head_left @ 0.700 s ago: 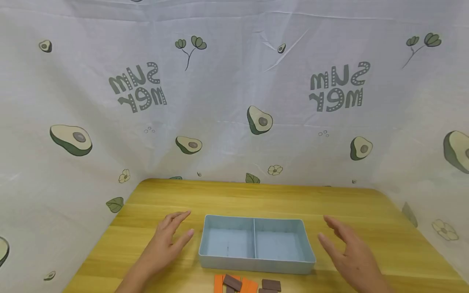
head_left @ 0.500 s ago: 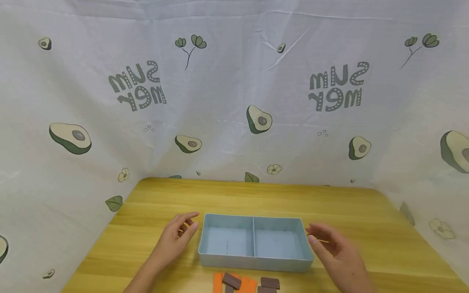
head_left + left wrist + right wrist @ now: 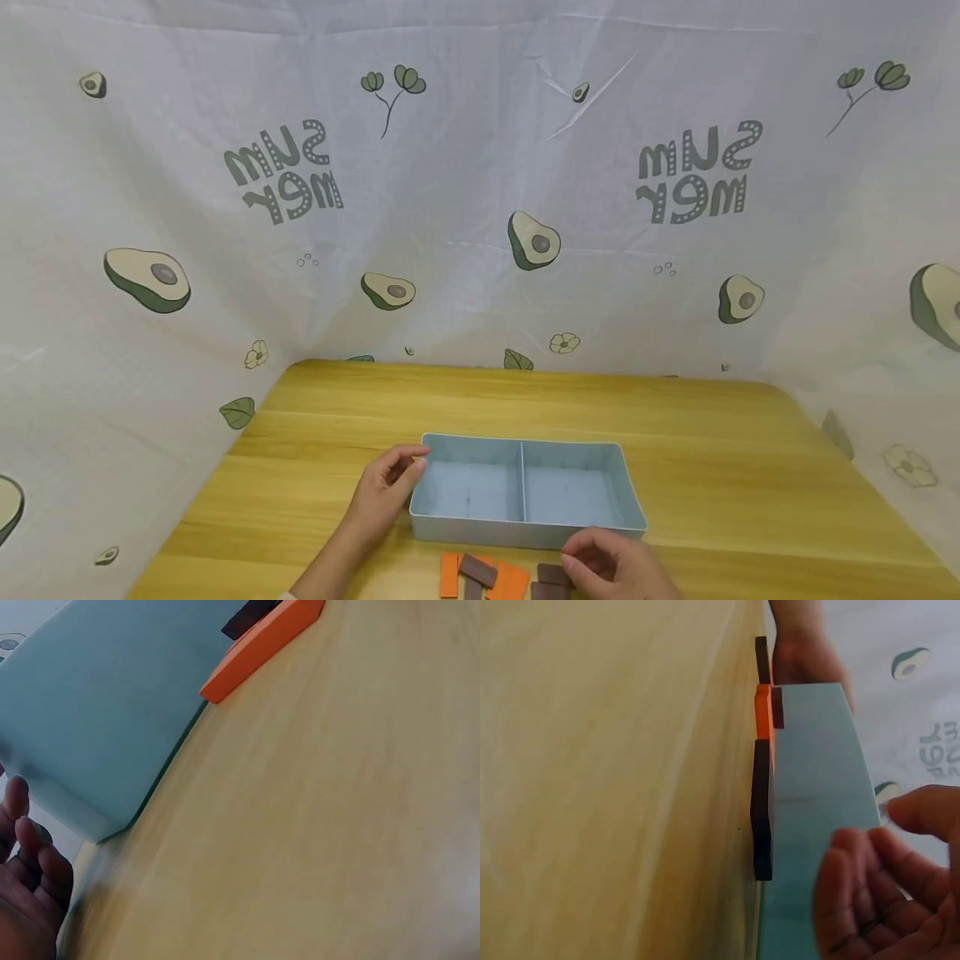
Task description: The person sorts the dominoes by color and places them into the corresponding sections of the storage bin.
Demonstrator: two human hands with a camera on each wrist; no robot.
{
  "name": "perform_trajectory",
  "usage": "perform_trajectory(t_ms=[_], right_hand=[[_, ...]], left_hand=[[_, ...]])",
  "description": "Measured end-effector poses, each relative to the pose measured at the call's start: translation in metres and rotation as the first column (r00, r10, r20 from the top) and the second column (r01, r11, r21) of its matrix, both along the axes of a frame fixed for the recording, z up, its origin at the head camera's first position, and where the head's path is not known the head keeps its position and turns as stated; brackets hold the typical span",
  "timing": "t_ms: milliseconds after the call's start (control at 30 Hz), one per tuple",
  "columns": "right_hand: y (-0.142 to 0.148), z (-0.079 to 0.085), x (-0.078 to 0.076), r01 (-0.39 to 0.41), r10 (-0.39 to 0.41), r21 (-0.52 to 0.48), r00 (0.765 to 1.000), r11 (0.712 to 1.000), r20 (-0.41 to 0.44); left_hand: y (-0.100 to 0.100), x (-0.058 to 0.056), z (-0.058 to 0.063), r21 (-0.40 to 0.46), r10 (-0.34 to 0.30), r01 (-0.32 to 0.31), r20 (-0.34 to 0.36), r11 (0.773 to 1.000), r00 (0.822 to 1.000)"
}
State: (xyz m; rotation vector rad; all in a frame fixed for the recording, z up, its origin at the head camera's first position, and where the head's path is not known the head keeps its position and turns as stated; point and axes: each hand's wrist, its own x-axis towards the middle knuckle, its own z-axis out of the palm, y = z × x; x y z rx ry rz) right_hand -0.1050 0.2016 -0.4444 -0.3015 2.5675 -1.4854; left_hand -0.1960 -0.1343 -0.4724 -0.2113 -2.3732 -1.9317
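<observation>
A pale blue divided box (image 3: 525, 532) has two compartments, both with bare floors. At its left end, my left hand (image 3: 377, 498) holds the rim with thumb and forefinger; its other fingers show curled beside the box (image 3: 90, 712) in the left wrist view. Several flat orange tiles (image 3: 448, 575) and dark brown tiles (image 3: 477, 570) lie along the box's front side, some overlapping. My right hand (image 3: 618, 567) hovers by the brown tiles at the right of the group, fingers loosely bent. Nothing sits between its fingertips in the right wrist view, where a brown tile (image 3: 761, 802) is nearby.
The box and tiles are on a yellow wood-grain table (image 3: 360, 400). Behind it and along both sides hangs a pale curtain (image 3: 450, 167) printed with avocados and lettering.
My left hand has moved right onto the box's left rim. My right hand has swung from the box's right side down and left to the brown tiles. Box and tiles stay put.
</observation>
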Motion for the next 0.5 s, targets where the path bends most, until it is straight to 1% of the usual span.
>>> perform_trajectory(t_ms=[100, 233, 333, 433, 500], right_hand=[[0.004, -0.006, -0.005, -0.054, 0.054, 0.033, 0.998, 0.998, 0.015], [0.010, -0.010, -0.010, -0.116, 0.117, 0.096, 0.993, 0.989, 0.003], [0.013, -0.012, -0.013, -0.169, 0.171, 0.128, 0.985, 0.977, -0.002], [0.013, -0.014, -0.014, -0.193, 0.190, 0.137, 0.981, 0.972, 0.032], [0.011, -0.013, -0.015, -0.191, 0.182, 0.139, 0.981, 0.972, 0.072]], left_hand=[[0.000, -0.001, -0.002, 0.004, 0.003, -0.003, -0.004, 1.000, 1.000], [0.000, -0.001, -0.002, -0.005, -0.004, 0.004, -0.020, 1.000, 1.000], [0.001, -0.001, -0.003, -0.005, -0.009, 0.009, -0.008, 1.000, 1.000], [0.000, 0.000, -0.004, -0.001, -0.002, 0.002, 0.016, 1.000, 1.000], [0.000, 0.000, -0.006, -0.003, 0.006, -0.006, 0.020, 1.000, 1.000]])
